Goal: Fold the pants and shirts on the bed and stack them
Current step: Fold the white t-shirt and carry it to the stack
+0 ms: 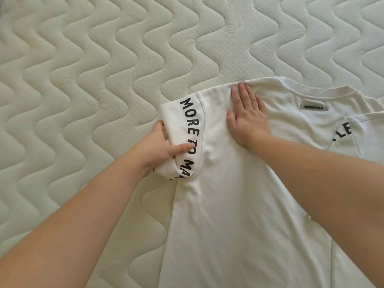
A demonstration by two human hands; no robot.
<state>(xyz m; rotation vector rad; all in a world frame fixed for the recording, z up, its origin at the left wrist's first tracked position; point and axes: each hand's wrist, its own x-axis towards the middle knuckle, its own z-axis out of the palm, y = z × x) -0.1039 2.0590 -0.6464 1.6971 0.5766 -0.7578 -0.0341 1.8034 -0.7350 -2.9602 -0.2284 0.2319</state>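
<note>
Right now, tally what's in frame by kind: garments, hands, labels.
White shirts: 1, the white shirt, spread on the quilted mattress
Pants: 0 in view
Hands: 2, the left hand grips the printed sleeve; the right hand presses flat near the shoulder
Neck labels: 1, the grey label
Total: 4

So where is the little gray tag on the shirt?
In the head view, the gray tag sits right of centre, just below the collar of the white shirt, to the right of the flat right hand.
</note>
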